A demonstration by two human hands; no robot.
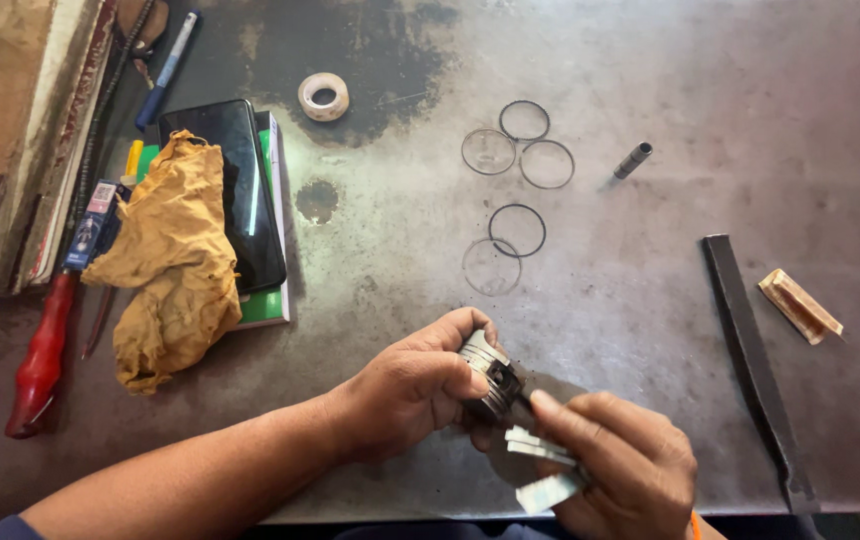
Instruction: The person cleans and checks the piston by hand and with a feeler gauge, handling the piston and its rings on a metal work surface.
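Left hand (415, 385): nearest the camera at 6 o'clock, fingers clenched round a small ridged metal piston (491, 372) held above the table's near edge.
Right hand (620, 465): just right of it, pinching a fan of thin flat metal strips (542, 470), index fingertip touching the piston.
Red-handled tool (40, 360): 9 o'clock, lying lengthwise.
Small carton (93, 225): blue with a pink label, narrow, at 10 o'clock beside the old books.
Yellow rag (175, 260): crumpled over a green book (268, 300) and a black phone (240, 190).
Tape roll (323, 96): 12 o'clock, pale.
Rings (517, 190): five thin metal hoops, centre, well apart from the hands.
Steel pin (634, 160): 1 o'clock.
Dark file (755, 370): 3 o'clock, long.
Folded packet (800, 305): tan paper, right of the file.
Table (650, 60): stained grey metal.
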